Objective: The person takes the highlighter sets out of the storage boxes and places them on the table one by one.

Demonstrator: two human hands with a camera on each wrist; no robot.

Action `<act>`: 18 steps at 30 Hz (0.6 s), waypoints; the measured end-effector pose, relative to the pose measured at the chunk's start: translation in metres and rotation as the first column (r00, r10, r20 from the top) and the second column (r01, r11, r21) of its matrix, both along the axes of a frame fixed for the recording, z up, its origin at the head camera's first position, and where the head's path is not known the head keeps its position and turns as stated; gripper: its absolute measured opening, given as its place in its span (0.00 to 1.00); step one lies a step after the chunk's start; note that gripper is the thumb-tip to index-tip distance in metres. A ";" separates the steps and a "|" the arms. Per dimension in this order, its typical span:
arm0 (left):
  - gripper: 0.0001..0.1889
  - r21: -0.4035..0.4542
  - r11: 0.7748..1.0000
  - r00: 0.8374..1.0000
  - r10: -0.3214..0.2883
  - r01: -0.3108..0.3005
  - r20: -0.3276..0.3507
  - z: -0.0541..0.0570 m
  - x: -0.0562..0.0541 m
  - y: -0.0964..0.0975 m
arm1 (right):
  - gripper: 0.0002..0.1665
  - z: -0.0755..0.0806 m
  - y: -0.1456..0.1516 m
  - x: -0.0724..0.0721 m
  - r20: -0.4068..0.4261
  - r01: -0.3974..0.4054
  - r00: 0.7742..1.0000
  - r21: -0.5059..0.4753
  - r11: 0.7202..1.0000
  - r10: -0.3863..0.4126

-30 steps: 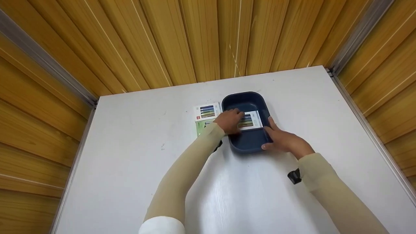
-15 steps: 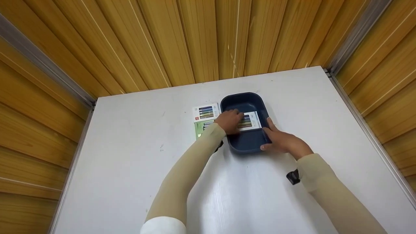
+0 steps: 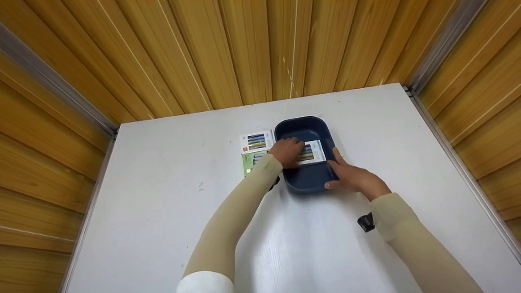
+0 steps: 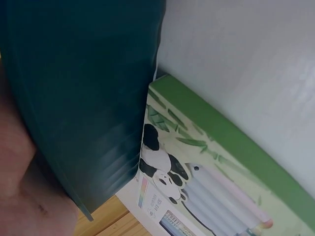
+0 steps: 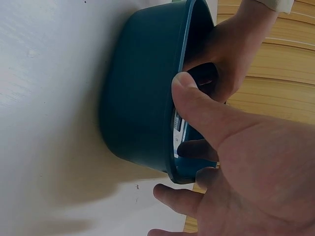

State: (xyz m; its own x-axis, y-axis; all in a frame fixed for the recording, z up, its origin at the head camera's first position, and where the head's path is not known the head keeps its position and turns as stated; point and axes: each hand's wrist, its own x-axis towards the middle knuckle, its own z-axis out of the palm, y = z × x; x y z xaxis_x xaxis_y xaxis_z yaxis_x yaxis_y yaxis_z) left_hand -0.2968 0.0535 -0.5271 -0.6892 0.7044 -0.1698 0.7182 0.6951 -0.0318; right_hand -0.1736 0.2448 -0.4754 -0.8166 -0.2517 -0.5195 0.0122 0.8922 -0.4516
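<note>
A dark blue plastic bin (image 3: 306, 180) stands on the white table. A white box of coloured pens (image 3: 319, 151) lies inside it across the middle. My left hand (image 3: 286, 153) reaches over the bin's left side and grips that box, its fingertips partly hidden. At the bin's right wall, my right hand (image 3: 355, 178) holds the rim; in the right wrist view the thumb lies on the rim of the bin (image 5: 140, 83) and a finger reaches inside. Left of the bin are a white pen box (image 3: 257, 141) and a green panda-print box (image 4: 182, 142), the latter partly under my left forearm.
The white table (image 3: 183, 171) extends around the bin on all sides. Wood-look panel walls (image 3: 228, 53) enclose its back and both sides, with metal corner posts. A black wrist strap piece (image 3: 366, 222) sits below the right cuff.
Both hands keep their places on the box and the bin. The whole scene has shifted very slightly left and down in the head view.
</note>
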 end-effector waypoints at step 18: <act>0.31 0.017 1.000 1.000 0.016 -0.016 0.020 -0.002 -0.001 0.001 | 0.51 -0.003 0.002 -0.001 0.012 0.018 1.000 -0.004 1.000 -0.017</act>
State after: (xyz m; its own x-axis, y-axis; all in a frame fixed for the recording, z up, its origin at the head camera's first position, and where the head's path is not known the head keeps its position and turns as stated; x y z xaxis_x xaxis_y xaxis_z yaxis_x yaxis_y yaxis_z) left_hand -0.2982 0.0550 -0.5286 -0.6972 0.6960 -0.1717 0.7072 0.7070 -0.0057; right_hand -0.1751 0.2464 -0.4787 -0.8144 -0.2397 -0.5284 0.0334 0.8898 -0.4551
